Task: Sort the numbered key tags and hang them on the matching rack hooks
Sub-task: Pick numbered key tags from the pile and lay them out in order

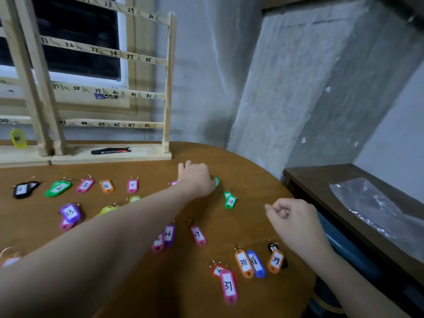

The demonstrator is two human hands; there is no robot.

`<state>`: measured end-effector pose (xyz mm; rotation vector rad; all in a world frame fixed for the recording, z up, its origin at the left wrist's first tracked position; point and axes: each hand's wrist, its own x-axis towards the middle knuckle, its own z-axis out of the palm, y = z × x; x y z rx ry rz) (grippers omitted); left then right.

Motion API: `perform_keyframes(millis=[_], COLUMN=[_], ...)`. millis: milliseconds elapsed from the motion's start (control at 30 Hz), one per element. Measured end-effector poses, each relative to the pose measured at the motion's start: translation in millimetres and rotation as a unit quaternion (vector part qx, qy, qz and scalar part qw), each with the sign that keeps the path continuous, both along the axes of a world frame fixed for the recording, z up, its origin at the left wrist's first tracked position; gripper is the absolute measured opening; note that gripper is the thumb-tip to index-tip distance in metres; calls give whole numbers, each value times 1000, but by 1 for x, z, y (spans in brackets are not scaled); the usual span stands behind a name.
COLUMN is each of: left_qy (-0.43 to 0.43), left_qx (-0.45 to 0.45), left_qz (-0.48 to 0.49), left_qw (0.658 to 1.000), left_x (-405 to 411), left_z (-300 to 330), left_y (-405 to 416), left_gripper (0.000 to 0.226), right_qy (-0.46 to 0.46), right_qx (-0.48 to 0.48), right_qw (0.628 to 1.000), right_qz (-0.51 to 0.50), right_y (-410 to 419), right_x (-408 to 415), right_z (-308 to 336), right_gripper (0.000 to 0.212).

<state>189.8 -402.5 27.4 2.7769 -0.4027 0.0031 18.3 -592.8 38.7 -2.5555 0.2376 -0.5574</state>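
Coloured numbered key tags lie spread over the brown table (241,171). Tags 2 (57,188), 3 (85,185), 4 (106,186) and 5 (132,185) form a far row. Nearer lie tags 13 (70,212), 19 (230,201), 26 (168,235), 37 (229,286), an orange 38 (243,262) and 39 (275,260). The wooden rack (168,88) stands at the back, with hooks numbered up to 48. My left hand (197,180) reaches across the far row, fingers curled down, pinching a green tag (217,182) that peeks out on its right. My right hand (291,216) hovers curled in a fist, holding nothing.
A black pen-like object (111,150) lies on the rack's base. A yellow tag (18,138) hangs on a second rack at the far left, and a blue tag (99,96) hangs near hook 39. A dark side table (321,177) with a plastic bag (376,210) stands on the right.
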Motion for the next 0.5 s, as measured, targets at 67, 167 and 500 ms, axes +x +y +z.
perform_keyframes(millis=[67,167,500], left_qy=[-6,-24,-108], left_qx=[16,32,78], left_qz=[2,8,40], left_qw=[1000,999,990], left_x=[3,7,11], left_z=[-2,-4,37], left_y=[-7,-10,91], left_gripper=[40,40,32], right_qy=[-6,-2,-3], right_qx=[-5,-6,-11], right_qw=[1000,1000,999], right_qz=[5,8,49], right_y=[-1,-1,46], right_x=[0,1,17], right_z=[0,3,15], right_gripper=[43,42,45])
